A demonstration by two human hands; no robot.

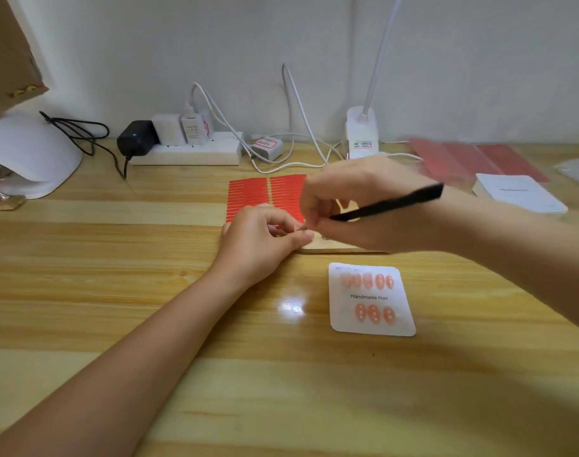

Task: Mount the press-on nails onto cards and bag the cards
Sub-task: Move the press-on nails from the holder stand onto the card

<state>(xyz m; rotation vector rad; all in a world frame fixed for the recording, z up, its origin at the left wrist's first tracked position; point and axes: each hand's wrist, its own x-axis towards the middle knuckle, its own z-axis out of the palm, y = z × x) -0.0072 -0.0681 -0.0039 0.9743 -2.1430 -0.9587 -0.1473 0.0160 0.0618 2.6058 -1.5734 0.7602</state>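
Observation:
A white card [371, 300] printed "Handmade Nail" lies on the wooden table with several pink press-on nails stuck on it in two rows. Behind it, my left hand [263, 237] has its fingers curled, pinching something small that I cannot make out. My right hand [344, 201] grips black tweezers [388, 203] whose tip meets my left fingertips. Both hands work over a small wooden block [334, 246]. A red sheet of adhesive strips [265, 194] lies just behind the hands, partly hidden by them.
A white power strip [189, 150] with plugs and cables runs along the wall. A white nail lamp [30, 156] sits far left, a desk lamp base [362, 130] at the back. Red sheets [472, 159] and a white card stack [519, 192] lie right.

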